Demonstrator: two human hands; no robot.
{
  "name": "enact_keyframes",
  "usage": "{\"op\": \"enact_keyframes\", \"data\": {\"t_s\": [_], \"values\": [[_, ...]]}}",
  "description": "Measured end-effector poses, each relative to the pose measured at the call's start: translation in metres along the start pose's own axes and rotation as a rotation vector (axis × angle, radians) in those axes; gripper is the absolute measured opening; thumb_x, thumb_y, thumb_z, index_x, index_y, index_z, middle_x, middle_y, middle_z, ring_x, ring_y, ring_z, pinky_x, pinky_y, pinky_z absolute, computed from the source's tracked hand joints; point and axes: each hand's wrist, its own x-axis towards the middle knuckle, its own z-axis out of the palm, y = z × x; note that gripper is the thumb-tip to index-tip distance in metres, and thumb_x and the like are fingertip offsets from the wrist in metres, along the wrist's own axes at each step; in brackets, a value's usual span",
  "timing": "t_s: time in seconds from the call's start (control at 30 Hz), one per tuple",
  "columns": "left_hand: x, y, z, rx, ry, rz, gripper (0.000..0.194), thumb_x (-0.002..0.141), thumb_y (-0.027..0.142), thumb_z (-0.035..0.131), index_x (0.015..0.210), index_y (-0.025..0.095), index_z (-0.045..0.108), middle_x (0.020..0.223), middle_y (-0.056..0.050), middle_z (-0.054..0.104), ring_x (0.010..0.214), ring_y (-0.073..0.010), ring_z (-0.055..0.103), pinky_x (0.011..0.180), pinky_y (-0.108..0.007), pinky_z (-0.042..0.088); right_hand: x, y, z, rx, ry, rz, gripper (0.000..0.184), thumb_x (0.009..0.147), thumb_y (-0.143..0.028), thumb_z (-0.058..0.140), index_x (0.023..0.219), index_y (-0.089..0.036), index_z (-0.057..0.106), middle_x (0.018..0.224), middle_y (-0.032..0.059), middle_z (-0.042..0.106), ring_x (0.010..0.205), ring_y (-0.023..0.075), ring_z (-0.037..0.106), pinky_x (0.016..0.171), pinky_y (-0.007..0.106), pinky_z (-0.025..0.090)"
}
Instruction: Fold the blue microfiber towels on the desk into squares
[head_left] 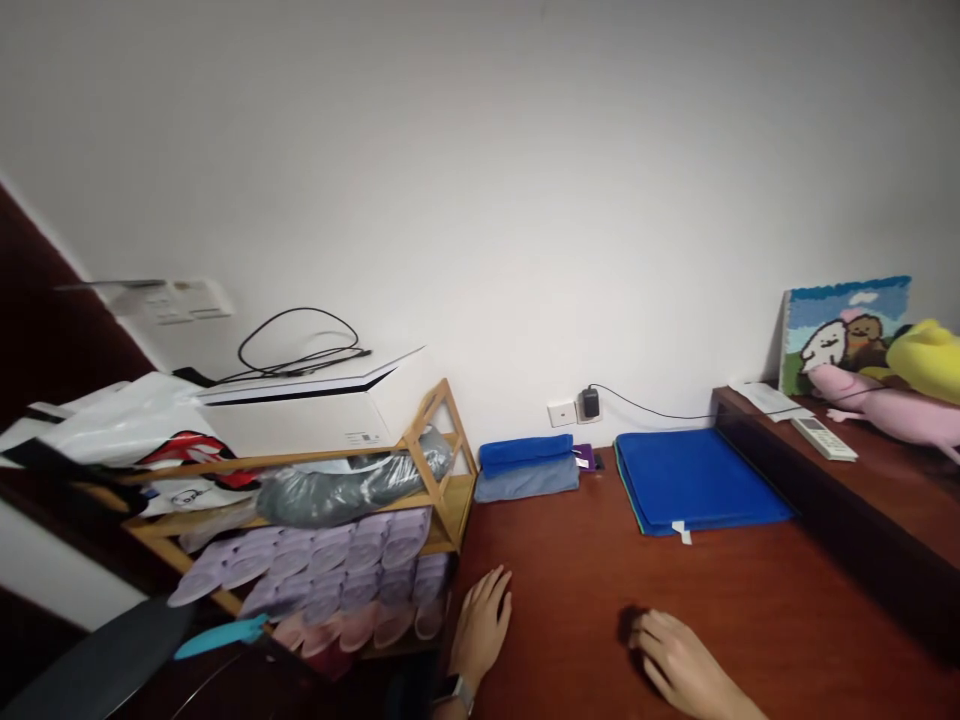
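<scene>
My left hand (481, 628), with a watch on its wrist, lies at the left edge of the reddish-brown desk (570, 600), fingers stretched out and holding nothing. Over the desk to the right is my right hand (679, 662), its fingers loosely bent and thumb apart, with nothing visible in it. Beyond the right hand lies a flat stack of folded blue cloth (701, 482) with a white tag at its front edge. A folded blue cloth (525, 455) rests on a grey-blue cloth (529, 484) against the wall, ahead of the left hand.
A wooden rack (450, 500) with lilac slippers (330, 545) and a white box (300, 418) stands left. A plugged-in adapter (591, 402) trails a cable. On the raised ledge at right are a remote control (823, 438), a pink plush toy (885, 405) and a picture (844, 335).
</scene>
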Motion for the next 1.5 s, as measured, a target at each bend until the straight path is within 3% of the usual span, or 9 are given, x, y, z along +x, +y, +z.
{"op": "enact_keyframes", "data": {"t_s": [0.23, 0.4, 0.63, 0.8, 0.93, 1.1, 1.23, 1.37, 1.5], "values": [[-0.001, 0.004, 0.001, -0.018, -0.042, -0.039, 0.044, 0.099, 0.026, 0.047, 0.137, 0.030, 0.067, 0.146, -0.002, 0.066, 0.134, -0.0231, 0.061, 0.115, -0.044, 0.049, 0.180, -0.003, -0.016, -0.170, -0.097, -0.025, 0.039, 0.094, -0.016, 0.044, 0.120, -0.018, 0.073, 0.121, 0.0124, 0.072, 0.112, 0.0259, 0.063, 0.104, 0.039, 0.049], [-0.004, -0.004, 0.009, -0.026, -0.049, -0.050, 0.047, 0.098, 0.025, 0.047, 0.141, 0.033, 0.065, 0.149, -0.001, 0.064, 0.135, -0.0239, 0.059, 0.115, -0.045, 0.049, 0.313, -0.004, -0.001, -0.200, -0.113, -0.015, 0.045, 0.095, -0.018, 0.046, 0.134, -0.019, 0.068, 0.146, 0.0121, 0.061, 0.126, 0.0264, 0.056, 0.110, 0.041, 0.042], [-0.008, -0.026, 0.032, -0.012, -0.072, -0.049, 0.050, 0.096, 0.025, 0.050, 0.143, 0.037, 0.063, 0.151, 0.000, 0.062, 0.136, -0.0265, 0.059, 0.113, -0.047, 0.052, 0.400, -0.014, 0.056, -0.196, -0.152, 0.050, 0.042, 0.094, -0.019, 0.048, 0.129, -0.018, 0.071, 0.150, 0.0162, 0.059, 0.131, 0.0294, 0.056, 0.109, 0.046, 0.041], [-0.010, -0.031, 0.038, 0.006, -0.111, -0.054, 0.051, 0.095, 0.025, 0.052, 0.142, 0.039, 0.063, 0.151, 0.000, 0.061, 0.136, -0.0278, 0.060, 0.111, -0.048, 0.053, 0.404, -0.015, 0.073, -0.140, -0.098, 0.081, 0.050, 0.093, -0.012, 0.047, 0.139, -0.012, 0.064, 0.147, 0.0206, 0.061, 0.138, 0.0282, 0.054, 0.121, 0.048, 0.031], [-0.010, -0.018, 0.027, 0.023, -0.090, -0.068, 0.050, 0.096, 0.024, 0.051, 0.142, 0.037, 0.063, 0.152, -0.001, 0.061, 0.137, -0.0268, 0.059, 0.112, -0.047, 0.051, 0.410, -0.026, 0.050, -0.065, 0.002, 0.083, 0.054, 0.094, -0.011, 0.043, 0.145, -0.011, 0.060, 0.150, 0.0188, 0.059, 0.140, 0.0267, 0.053, 0.123, 0.047, 0.033], [-0.006, -0.003, 0.010, 0.004, -0.089, -0.074, 0.049, 0.096, 0.022, 0.049, 0.142, 0.034, 0.064, 0.152, -0.002, 0.061, 0.137, -0.0258, 0.058, 0.113, -0.047, 0.049, 0.401, -0.079, -0.068, 0.080, 0.431, -0.081, 0.060, 0.101, -0.013, 0.029, 0.159, -0.015, 0.043, 0.161, 0.0140, 0.047, 0.150, 0.0209, 0.041, 0.126, 0.045, 0.033], [-0.003, 0.001, 0.000, -0.030, -0.106, -0.073, 0.048, 0.096, 0.020, 0.048, 0.139, 0.030, 0.065, 0.151, -0.004, 0.062, 0.137, -0.0248, 0.056, 0.116, -0.047, 0.045, 0.341, -0.144, -0.191, 0.197, 0.860, -0.428, 0.051, 0.104, -0.023, 0.042, 0.155, -0.028, 0.049, 0.155, 0.0092, 0.054, 0.145, 0.0227, 0.047, 0.124, 0.049, 0.039], [0.001, 0.011, -0.002, -0.148, -0.110, -0.101, 0.053, 0.093, 0.032, 0.058, 0.146, 0.026, 0.057, 0.152, -0.008, 0.060, 0.141, -0.0276, 0.053, 0.120, -0.050, 0.040, 0.260, -0.195, -0.263, 0.293, 0.948, -0.408, 0.040, 0.104, -0.034, 0.052, 0.142, -0.027, 0.063, 0.143, 0.0106, 0.063, 0.125, 0.0218, 0.063, 0.107, 0.043, 0.056], [0.022, 0.063, -0.003, -0.436, 0.160, -0.216, 0.095, 0.083, 0.050, 0.072, 0.163, 0.023, 0.027, 0.168, -0.015, 0.036, 0.155, -0.0328, 0.035, 0.124, -0.052, 0.036, 0.191, -0.231, -0.290, 0.414, 0.859, -0.381, 0.037, 0.102, -0.038, 0.059, 0.136, -0.025, 0.068, 0.139, 0.0111, 0.065, 0.116, 0.0209, 0.067, 0.090, 0.035, 0.063]]}}
